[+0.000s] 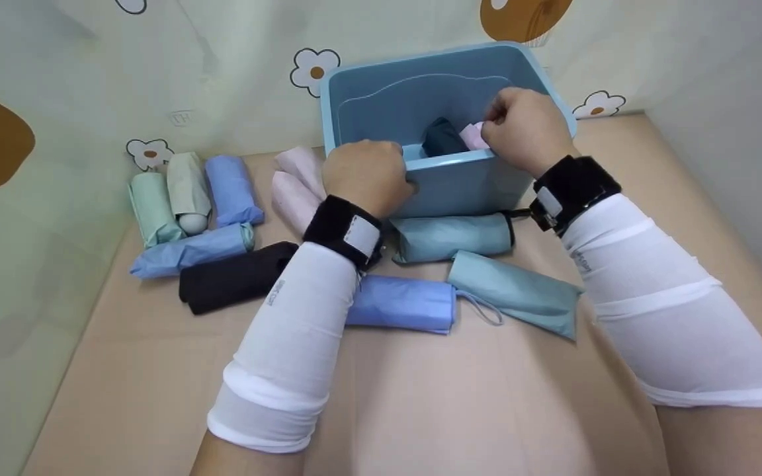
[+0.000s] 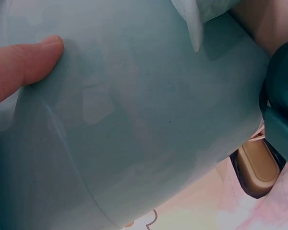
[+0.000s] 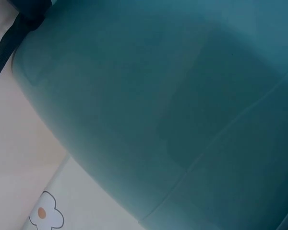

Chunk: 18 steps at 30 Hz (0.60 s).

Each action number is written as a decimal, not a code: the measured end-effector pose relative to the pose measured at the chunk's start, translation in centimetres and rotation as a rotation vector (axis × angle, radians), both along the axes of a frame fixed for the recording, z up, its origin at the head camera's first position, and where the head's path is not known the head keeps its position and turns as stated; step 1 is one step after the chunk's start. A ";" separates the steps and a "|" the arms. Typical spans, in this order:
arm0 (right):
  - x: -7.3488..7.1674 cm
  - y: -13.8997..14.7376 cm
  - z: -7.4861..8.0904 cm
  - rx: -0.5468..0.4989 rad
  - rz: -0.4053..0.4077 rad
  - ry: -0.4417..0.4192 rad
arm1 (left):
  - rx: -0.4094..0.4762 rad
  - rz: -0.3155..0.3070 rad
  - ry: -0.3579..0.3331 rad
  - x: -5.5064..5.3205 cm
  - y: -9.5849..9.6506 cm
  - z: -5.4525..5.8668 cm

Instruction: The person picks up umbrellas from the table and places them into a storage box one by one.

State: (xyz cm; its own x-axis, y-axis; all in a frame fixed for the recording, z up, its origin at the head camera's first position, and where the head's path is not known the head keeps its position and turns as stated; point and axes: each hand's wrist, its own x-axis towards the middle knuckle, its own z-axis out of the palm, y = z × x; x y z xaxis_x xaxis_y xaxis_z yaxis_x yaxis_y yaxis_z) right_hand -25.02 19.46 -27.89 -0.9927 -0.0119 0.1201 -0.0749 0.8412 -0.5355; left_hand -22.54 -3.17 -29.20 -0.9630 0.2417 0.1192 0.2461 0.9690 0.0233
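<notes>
My left hand grips the front left rim of a blue-grey plastic bin. In the left wrist view its thumb lies against the bin's outer wall. My right hand is at the front right of the bin, its fingers bent over the inside. Below those fingers a pink folded umbrella shows in part, beside a dark folded umbrella in the bin. I cannot tell whether the right fingers hold anything. The right wrist view is mostly filled by the bin's outer wall.
Before the bin lie teal umbrellas and a blue umbrella with a strap. Pale pink umbrellas lie behind the left wrist. A black umbrella and several green, beige and blue ones lie at left. Patterned cloth hangs behind.
</notes>
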 end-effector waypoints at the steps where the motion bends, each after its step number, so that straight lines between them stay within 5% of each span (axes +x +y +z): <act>1: 0.1 0.0 0.0 -0.002 0.000 0.009 | 0.001 0.000 0.002 0.0 0.0 0.0; 10: 1.1 0.0 -0.6 -0.067 0.073 0.195 | 0.013 -0.004 0.025 0.0 0.0 -0.2; 18: 3.8 -0.3 -0.7 -0.206 0.196 0.268 | 0.015 -0.006 0.016 0.1 0.3 0.0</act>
State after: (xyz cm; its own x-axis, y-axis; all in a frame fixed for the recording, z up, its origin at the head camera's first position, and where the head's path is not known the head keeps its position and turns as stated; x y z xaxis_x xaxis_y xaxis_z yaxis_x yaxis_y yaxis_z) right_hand -21.18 19.13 -28.63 -0.9070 -0.1468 0.3948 -0.3838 0.6740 -0.6312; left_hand -22.48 -2.90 -29.19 -0.9594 0.2459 0.1381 0.2527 0.9669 0.0339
